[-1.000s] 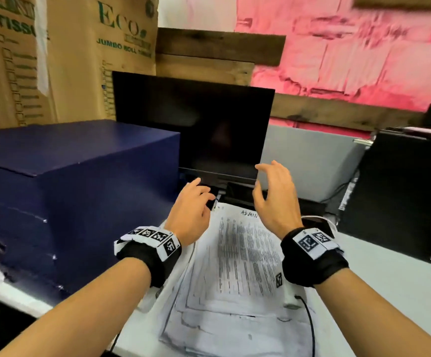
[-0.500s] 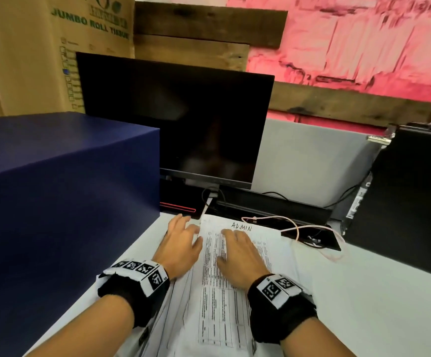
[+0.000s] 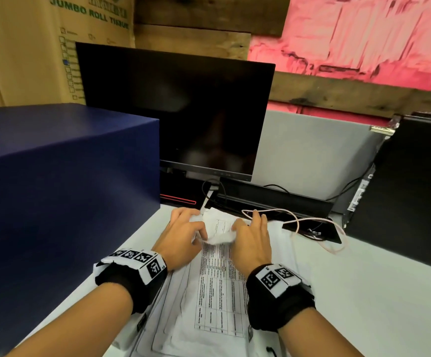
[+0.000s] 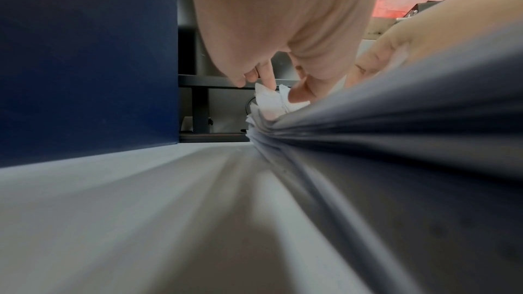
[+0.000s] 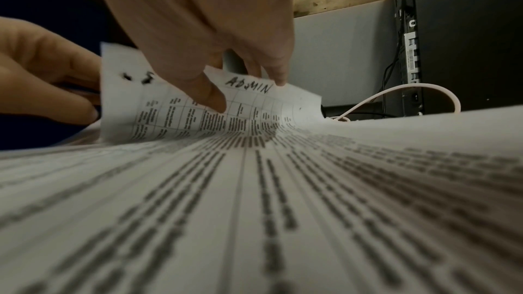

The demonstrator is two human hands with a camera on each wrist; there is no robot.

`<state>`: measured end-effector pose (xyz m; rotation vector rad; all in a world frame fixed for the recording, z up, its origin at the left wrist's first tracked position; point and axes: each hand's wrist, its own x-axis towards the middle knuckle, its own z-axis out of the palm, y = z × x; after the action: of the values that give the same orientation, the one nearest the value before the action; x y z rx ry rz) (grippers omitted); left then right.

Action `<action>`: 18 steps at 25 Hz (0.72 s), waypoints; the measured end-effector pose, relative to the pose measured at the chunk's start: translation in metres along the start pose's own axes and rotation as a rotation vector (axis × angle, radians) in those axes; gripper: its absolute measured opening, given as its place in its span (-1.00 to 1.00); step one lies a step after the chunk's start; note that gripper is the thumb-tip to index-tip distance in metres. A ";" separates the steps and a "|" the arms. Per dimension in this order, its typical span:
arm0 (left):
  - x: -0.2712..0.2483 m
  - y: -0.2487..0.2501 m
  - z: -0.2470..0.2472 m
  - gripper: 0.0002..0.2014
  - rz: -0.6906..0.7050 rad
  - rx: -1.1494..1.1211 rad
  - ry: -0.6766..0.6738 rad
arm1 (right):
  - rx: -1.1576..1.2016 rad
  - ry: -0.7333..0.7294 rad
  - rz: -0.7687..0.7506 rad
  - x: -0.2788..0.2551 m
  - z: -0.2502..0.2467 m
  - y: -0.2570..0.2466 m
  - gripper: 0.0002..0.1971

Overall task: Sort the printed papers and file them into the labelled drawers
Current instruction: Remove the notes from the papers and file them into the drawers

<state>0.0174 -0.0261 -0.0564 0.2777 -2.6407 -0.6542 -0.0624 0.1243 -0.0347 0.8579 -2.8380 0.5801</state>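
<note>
A stack of printed papers (image 3: 217,292) lies on the white desk (image 3: 363,305) in front of me. Both hands work at its far end. My left hand (image 3: 193,224) pinches the far left corner of the top sheet (image 3: 220,238), which curls up and back toward me. My right hand (image 3: 247,224) holds the same sheet's far edge, thumb in front and fingers behind. In the right wrist view the lifted sheet (image 5: 175,106) carries a table and the handwritten word ADMIN under my right hand (image 5: 240,91). The left wrist view shows my left hand (image 4: 271,88) on crumpled paper corners (image 4: 268,102). The dark blue drawer unit (image 3: 54,189) stands at the left, its drawer fronts hidden.
A black monitor (image 3: 178,112) stands behind the papers, with a dark bar (image 3: 273,199) under it. A pink cable (image 3: 312,222) loops just past my right hand. A black computer tower (image 3: 410,189) rises at the right. Cardboard boxes (image 3: 28,47) stand behind the drawer unit.
Both hands came down onto the stack, then moved to its far end. The top sheet's far edge, flat half a second ago, is now lifted and curled back between them.
</note>
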 end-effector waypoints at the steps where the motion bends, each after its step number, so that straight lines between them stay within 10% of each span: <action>1: 0.000 0.001 0.000 -0.68 -0.019 -0.015 -0.007 | -0.038 -0.020 -0.002 0.000 -0.002 0.000 -0.62; 18: 0.000 -0.004 0.001 -0.42 -0.101 0.129 -0.041 | -0.249 -0.214 0.127 0.004 0.009 0.003 -0.57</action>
<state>0.0175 -0.0288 -0.0591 0.4420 -2.7269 -0.5270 -0.0670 0.1210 -0.0430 0.7403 -3.0855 0.1472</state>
